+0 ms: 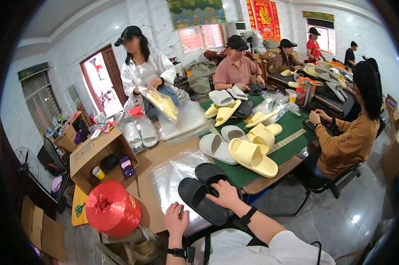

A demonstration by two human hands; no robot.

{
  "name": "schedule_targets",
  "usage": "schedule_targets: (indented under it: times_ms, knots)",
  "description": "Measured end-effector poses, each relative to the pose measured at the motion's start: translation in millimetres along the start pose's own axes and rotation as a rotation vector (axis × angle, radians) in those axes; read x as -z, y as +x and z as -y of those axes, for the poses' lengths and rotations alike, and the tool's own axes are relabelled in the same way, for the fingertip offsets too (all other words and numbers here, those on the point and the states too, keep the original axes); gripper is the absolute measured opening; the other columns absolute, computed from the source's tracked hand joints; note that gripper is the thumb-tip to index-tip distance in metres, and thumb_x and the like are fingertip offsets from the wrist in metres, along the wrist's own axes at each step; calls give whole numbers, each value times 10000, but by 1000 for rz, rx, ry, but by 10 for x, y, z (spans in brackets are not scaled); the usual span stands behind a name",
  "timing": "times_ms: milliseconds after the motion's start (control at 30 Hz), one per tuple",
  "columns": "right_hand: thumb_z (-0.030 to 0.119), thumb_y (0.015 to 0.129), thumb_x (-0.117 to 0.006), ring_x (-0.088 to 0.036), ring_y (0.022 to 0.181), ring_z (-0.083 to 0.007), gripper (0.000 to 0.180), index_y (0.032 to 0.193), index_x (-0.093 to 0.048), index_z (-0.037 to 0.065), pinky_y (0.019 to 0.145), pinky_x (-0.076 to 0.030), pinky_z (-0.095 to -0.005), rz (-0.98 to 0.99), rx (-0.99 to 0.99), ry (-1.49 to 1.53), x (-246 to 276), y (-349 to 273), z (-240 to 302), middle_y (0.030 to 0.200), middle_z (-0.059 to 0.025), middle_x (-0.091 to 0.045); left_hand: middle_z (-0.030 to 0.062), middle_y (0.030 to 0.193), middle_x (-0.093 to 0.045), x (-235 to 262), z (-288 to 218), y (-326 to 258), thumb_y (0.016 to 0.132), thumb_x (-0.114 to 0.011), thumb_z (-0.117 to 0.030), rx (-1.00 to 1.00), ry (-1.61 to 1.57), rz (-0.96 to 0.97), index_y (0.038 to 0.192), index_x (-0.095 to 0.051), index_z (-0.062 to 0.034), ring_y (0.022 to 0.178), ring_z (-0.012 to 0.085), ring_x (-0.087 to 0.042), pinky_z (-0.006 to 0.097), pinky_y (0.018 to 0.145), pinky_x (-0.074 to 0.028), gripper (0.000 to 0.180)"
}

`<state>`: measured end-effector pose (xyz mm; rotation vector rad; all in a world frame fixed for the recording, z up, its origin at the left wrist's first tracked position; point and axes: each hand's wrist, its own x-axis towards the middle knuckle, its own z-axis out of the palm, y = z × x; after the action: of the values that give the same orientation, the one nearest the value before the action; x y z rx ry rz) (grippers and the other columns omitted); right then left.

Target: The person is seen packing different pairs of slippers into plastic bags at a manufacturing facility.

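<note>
Right hand [226, 195] over black slippers [202, 199]

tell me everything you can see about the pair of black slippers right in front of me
The pair of black slippers is two matte slide sandals, foam or rubber by the look, with thick soles and broad ribbed straps. They lie side by side, soles down, at the near edge of the table, partly on a clear plastic sheet, one touching the green mat. The right hand rests on them, its fingers between the two. The left hand is just beside the nearer one, apart from it.
</note>
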<state>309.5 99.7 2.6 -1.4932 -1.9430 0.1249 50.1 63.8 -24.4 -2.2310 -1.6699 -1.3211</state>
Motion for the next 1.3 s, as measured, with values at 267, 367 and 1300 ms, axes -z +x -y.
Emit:
schedule_targets:
  times_ms: [267,367,1300]
  knots:
    - [508,836,-713,-606,1008,-340,538,1173,-687,90,806,-541,-441,-30,-15,6,91,-52,-51,1028,-134,-589,198,1150,-699,-19,-117,-24,767,-727,-174,6,-1,-7,973,-742,-23,1106,389,-628,464,974,-488,256]
    - [502,838,-713,-610,1010,-342,531,1170,-685,89,805,-544,-449,-46,-11,-10,79,-45,-40,1032,-139,-596,203,1141,-698,-26,-88,-22,760,-724,-170,-5,-18,-11,963,-742,-24,1076,393,-640,464,949,-503,251]
    - [331,722,-901,-578,1072,-227,937,1496,-433,84,845,-502,-356,286,16,778,1159,33,663,1219,-96,-548,-24,764,-552,926,-978,562,732,-839,-28,296,-994,381,1542,-282,-75,669,58,-515,230,663,-441,985]
